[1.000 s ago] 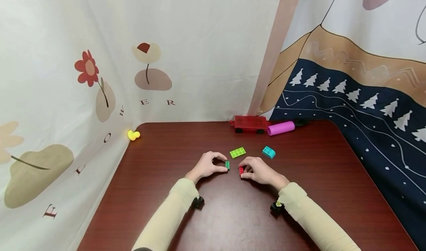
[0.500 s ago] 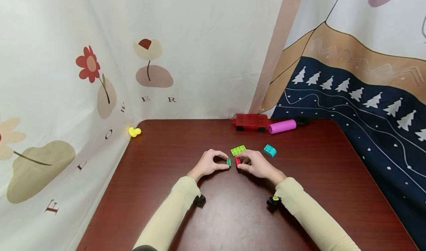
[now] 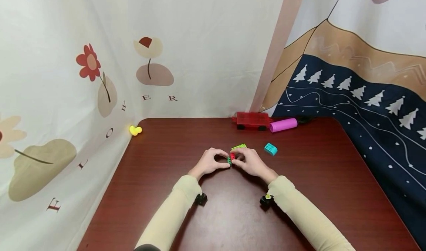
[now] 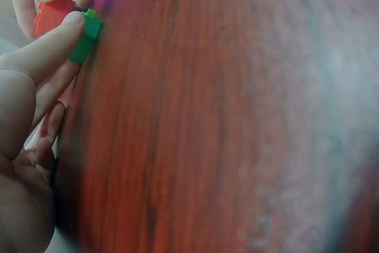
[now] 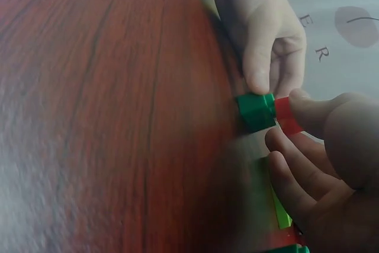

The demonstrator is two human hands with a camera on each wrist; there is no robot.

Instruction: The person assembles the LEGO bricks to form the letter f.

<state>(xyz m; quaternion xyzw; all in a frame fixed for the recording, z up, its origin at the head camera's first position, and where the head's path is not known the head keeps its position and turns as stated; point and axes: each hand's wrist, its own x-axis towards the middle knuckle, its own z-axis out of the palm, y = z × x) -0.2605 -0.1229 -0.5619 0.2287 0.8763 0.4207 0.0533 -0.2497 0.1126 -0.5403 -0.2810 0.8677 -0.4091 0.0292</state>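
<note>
A: What is held nearest, and how?

B: At the centre of the head view, a small green studded plastic brick point(image 5: 256, 112) is pinched by the left hand point(image 3: 207, 163), the gap between thumb and fingertip being filled by the brick's length. Just beside it, a small red studded plastic brick point(image 5: 289, 115) is pinched likewise by the right hand point(image 3: 252, 163).

A: Are the two bricks joined?

B: That cannot be told. They are brought together, or very nearly, at right of centre in the right wrist view, but any locking of the studs is not shown.

A: How are they likely to handle?

B: They are judged light, stiff and hard to break, though the smooth sides could be slipped off if squeezed unevenly. They are best gripped by opposite ends, with the studs and mating faces left uncovered.

A: What is seen beyond?

B: A lime-green studded plastic brick point(image 3: 239, 146) is partly hidden behind the right hand; farther right, a turquoise studded plastic brick point(image 3: 271, 149) is seen. At upper right of the dark red-brown table point(image 3: 173, 140), a translucent red black-wheeled toy wagon point(image 3: 253, 120) is neighboured by a purple cylinder point(image 3: 283, 125).
</note>
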